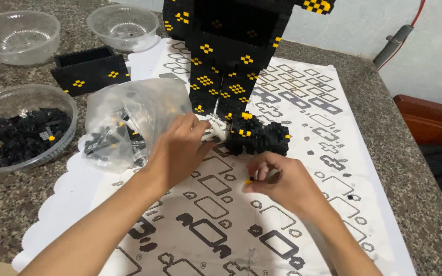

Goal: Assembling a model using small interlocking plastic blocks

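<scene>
Two bare hands work over the printed instruction sheet (303, 97) spread on the speckled worktop (11, 199), seen from the head camera. From where I stand, the right hand (282, 181) has its fingers (262, 163) curled and pressed together around a tiny yellow brick (249, 181), which peeks out at the fingertips just above the paper, near the small black and yellow block piece (259, 135) lying at the foot of the tall black model (226, 51). The left hand (177, 151) rests with loosely bent fingers against that small piece's near side, thumb toward it, its back just beside the clear plastic bag of bricks (124, 122). I judge that a steady press matters: the left hand should brace the small piece flat while the right keeps the brick square to the studs before pushing down. A clear bowl of black bricks (21, 130) sits well to the left, two empty bowls (16, 36) farther back, and a black box section (90, 69) between them.
</scene>
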